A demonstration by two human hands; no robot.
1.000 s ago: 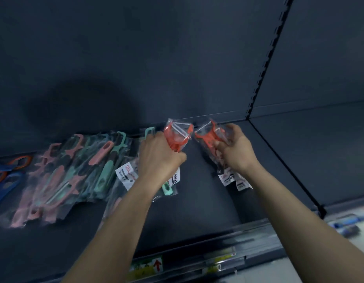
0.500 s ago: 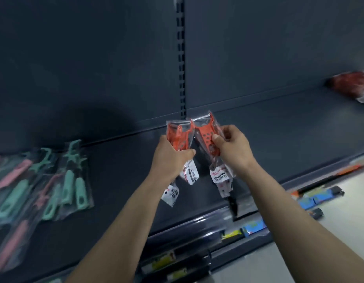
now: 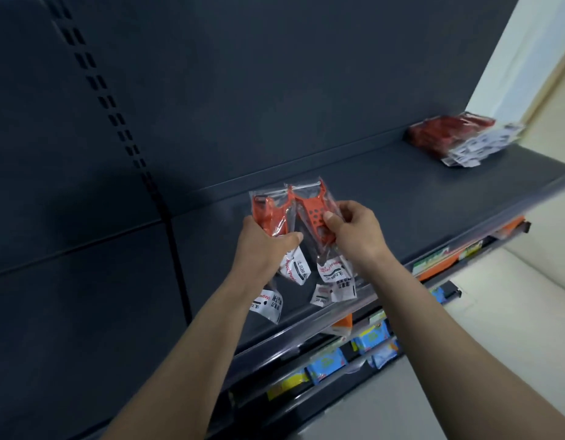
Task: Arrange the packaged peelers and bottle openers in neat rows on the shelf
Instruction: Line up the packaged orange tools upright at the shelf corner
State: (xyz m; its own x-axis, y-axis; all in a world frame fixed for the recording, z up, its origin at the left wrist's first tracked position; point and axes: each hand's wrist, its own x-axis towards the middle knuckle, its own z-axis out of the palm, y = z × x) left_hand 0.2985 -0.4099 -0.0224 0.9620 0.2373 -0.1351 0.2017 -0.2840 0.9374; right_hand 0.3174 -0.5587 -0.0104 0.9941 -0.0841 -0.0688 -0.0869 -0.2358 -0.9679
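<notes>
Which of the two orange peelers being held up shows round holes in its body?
The right peeler, pinched in the right hand: its orange body has a cluster of round holes. The left peeler, gripped by the left hand, shows none.

Shelf (image 3: 370,179) with red packets (image 3: 446,138), perhaps peelers

— Where does the shelf (image 3: 386,173) have room?

— Its bare dark surface runs from the middle of the frame toward the upper right, until the stack of red packets (image 3: 446,138) at the far end.

— What stands in the way?

— In the middle, the left hand (image 3: 262,249) and the right hand (image 3: 354,236) hold orange peeler packets (image 3: 309,214) above the front part. The clear front rail (image 3: 290,336) borders the edge, and the back panel (image 3: 275,90) closes the rear.
</notes>
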